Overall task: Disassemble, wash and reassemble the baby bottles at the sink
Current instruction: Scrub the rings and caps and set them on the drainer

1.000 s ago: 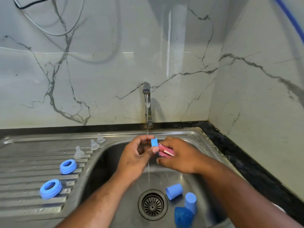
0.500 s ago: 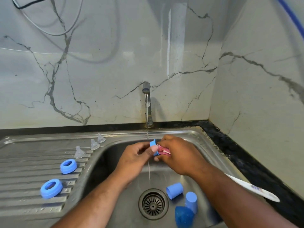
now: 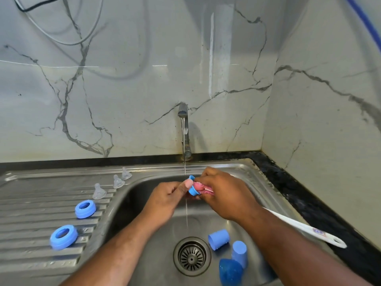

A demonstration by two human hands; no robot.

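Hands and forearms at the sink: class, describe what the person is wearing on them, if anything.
Nothing is worn. The left hand and right hand are bare, without gloves, and both forearms are uncovered to the frame's bottom edge, with no sleeve showing. No watch, bracelet or ring is visible.

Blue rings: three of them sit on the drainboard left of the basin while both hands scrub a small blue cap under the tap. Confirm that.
Not three. The head view shows two blue rings on the drainboard; the left hand and right hand do scrub the small blue cap under the tap.
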